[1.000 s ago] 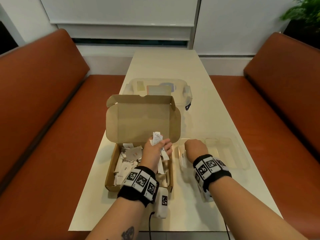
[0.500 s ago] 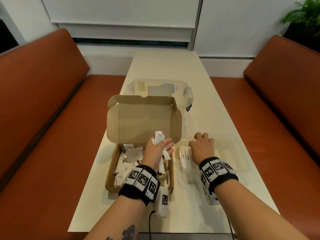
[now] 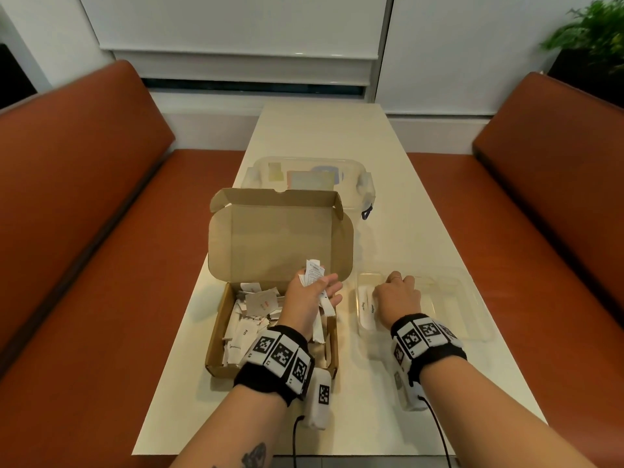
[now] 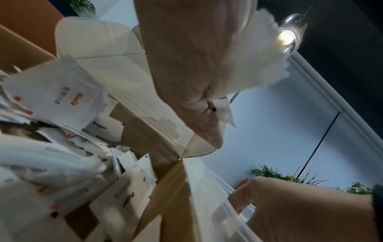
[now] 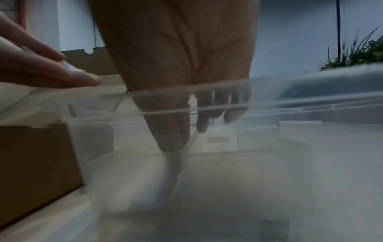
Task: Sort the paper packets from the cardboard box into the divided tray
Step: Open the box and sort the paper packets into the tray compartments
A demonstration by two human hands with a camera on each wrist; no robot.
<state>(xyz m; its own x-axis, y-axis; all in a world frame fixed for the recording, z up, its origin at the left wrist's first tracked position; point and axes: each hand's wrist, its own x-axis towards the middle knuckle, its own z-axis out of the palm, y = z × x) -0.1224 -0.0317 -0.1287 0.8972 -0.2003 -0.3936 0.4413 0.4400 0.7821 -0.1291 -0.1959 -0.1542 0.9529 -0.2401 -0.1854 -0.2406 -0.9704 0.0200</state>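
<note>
An open cardboard box [image 3: 216, 332] holds a heap of white paper packets [image 3: 250, 319], also seen close up in the left wrist view as packets [image 4: 62, 98] marked Salt and Pepper. My left hand [image 3: 320, 287] hovers over the box's right side and grips a bunch of packets [image 3: 312, 273], the same bundle [image 4: 259, 57] showing past the palm. My right hand [image 3: 396, 293] reaches down into the clear divided tray [image 3: 472, 298] beside two Sugar sticks [image 3: 366, 307] in its left compartment. Its fingers [image 5: 203, 121] point down; whether they pinch a packet is unclear.
The box lid [image 3: 280, 238] stands upright behind the packets. A clear lidded container [image 3: 304, 177] sits farther back on the cream table [image 3: 388, 146]. Orange benches [image 3: 84, 197] flank both sides. A plant [image 3: 594, 25] is at the far right.
My right hand reached toward the tray's far part, then drew back toward me over the left side. The left hand kept its bunch of packets, almost still.
</note>
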